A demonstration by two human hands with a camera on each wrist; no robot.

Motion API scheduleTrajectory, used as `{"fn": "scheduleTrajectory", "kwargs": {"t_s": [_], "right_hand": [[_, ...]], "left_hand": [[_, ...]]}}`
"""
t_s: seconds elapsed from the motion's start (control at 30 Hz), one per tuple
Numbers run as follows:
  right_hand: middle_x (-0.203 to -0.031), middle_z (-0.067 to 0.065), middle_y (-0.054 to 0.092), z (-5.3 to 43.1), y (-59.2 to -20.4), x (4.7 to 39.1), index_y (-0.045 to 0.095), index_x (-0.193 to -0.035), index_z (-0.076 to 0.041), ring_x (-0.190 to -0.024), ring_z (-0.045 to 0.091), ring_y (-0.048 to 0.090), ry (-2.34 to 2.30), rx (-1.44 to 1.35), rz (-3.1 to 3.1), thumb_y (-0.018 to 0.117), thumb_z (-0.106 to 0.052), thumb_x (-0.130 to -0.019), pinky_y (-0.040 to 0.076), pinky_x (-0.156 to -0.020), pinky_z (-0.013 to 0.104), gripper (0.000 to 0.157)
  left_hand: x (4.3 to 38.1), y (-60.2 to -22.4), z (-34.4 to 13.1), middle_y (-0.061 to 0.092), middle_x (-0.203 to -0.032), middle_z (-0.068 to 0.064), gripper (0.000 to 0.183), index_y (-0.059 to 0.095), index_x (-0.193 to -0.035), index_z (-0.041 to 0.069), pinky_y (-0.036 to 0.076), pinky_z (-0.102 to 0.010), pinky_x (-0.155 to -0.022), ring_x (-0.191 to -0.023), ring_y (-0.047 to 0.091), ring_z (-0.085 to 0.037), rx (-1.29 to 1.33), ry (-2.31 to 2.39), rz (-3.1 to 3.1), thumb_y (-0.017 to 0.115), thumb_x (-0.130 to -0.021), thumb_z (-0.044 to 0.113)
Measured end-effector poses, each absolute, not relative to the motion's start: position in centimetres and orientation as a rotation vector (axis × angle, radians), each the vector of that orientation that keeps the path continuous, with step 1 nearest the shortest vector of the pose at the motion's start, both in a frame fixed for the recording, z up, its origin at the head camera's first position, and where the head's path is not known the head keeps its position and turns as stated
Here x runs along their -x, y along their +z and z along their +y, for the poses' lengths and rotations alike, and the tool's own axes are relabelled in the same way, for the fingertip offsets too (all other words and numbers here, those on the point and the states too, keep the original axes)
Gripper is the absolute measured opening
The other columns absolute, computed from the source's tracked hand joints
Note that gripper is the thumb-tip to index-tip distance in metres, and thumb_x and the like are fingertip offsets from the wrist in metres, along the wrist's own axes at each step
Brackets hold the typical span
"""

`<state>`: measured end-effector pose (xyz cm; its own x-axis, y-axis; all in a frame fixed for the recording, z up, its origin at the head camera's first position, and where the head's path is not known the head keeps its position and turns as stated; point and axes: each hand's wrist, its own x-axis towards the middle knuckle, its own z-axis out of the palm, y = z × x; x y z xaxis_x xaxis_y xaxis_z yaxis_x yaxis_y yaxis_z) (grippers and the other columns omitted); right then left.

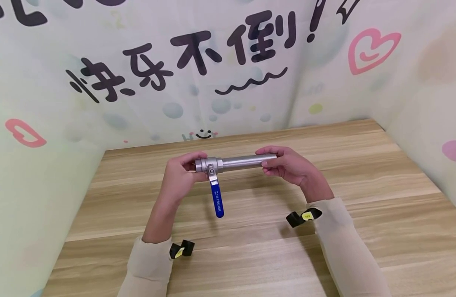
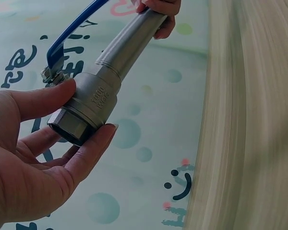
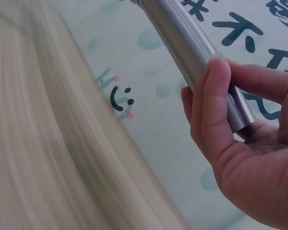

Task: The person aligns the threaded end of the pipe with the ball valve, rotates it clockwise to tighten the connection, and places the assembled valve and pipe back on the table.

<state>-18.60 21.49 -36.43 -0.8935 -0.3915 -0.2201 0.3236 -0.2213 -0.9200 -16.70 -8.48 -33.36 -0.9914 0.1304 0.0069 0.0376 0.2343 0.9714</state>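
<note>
A steel ball valve (image 1: pixel 210 164) with a blue lever handle (image 1: pixel 217 200) is joined to a straight metal pipe (image 1: pixel 243 162), and both are held up over the table. My left hand (image 1: pixel 179 175) grips the valve body at its left end. In the left wrist view the thumb and fingers pinch the valve (image 2: pixel 93 98), and its hexagonal end faces the palm. My right hand (image 1: pixel 287 165) holds the pipe's far end, with fingers and thumb wrapped round the pipe (image 3: pixel 187 43) in the right wrist view. The lever points toward me.
A wood-grain table (image 1: pixel 250 255) lies beneath both hands. Behind it stands a pale printed backdrop (image 1: pixel 146 119) with dark lettering and a smiley, and its side panels flank the table. Black wrist straps (image 1: pixel 304 216) sit on both beige sleeves (image 1: pixel 346 243).
</note>
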Motion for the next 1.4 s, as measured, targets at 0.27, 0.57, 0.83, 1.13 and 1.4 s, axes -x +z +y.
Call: {"fn": "scheduleTrajectory", "kwargs": {"t_s": [0.27,0.57,0.83,1.13,1.4], "right_hand": [[-0.091,0.008,0.06,21.58,-36.43,18.44,0.062,-0.112,-0.007,-0.065,0.013,0.062,-2.135,0.08,1.619,0.058,0.006,-0.09,0.055,-0.063,0.021,0.026],[-0.083,0.005,0.061,21.54,-36.51,18.4,0.063,-0.112,-0.007,-0.063,0.012,0.062,-2.126,0.069,1.645,0.061,0.001,-0.091,0.054,-0.06,0.02,0.022],[-0.081,0.005,0.063,21.57,-36.64,18.36,0.065,-0.109,-0.009,-0.062,0.011,0.062,-2.136,0.065,1.631,0.06,0.0,-0.092,0.053,-0.059,0.019,0.019],[-0.081,0.005,0.063,21.5,-36.6,18.43,0.064,-0.11,-0.008,-0.062,0.011,0.062,-2.132,0.075,1.627,0.06,-0.001,-0.093,0.054,-0.059,0.02,0.019],[-0.082,0.005,0.062,21.39,-36.65,18.67,0.063,-0.11,-0.008,-0.061,0.012,0.062,-2.119,0.071,1.64,0.06,-0.002,-0.093,0.054,-0.059,0.02,0.019]], "left_hand": [[16.64,-33.27,-8.45,0.064,-0.107,-0.014,0.05,0.071,-0.113,0.004,0.052,-0.024,-0.068,-0.089,0.057,-0.022,-0.154,1.889,2.405,0.075,-0.067,-0.015],[16.59,-33.31,-8.44,0.064,-0.107,-0.015,0.049,0.071,-0.112,0.004,0.052,-0.025,-0.068,-0.09,0.056,-0.023,-0.16,1.9,2.393,0.075,-0.068,-0.015],[16.55,-33.25,-8.43,0.063,-0.108,-0.015,0.049,0.071,-0.113,0.004,0.052,-0.025,-0.069,-0.09,0.056,-0.024,-0.163,1.887,2.401,0.075,-0.068,-0.015],[16.54,-33.21,-8.43,0.064,-0.107,-0.015,0.049,0.07,-0.113,0.004,0.052,-0.024,-0.068,-0.089,0.057,-0.023,-0.159,1.89,2.401,0.074,-0.068,-0.015],[16.56,-33.19,-8.49,0.064,-0.106,-0.015,0.048,0.07,-0.113,0.004,0.053,-0.024,-0.068,-0.089,0.057,-0.022,-0.155,1.888,2.403,0.075,-0.069,-0.015]]}}
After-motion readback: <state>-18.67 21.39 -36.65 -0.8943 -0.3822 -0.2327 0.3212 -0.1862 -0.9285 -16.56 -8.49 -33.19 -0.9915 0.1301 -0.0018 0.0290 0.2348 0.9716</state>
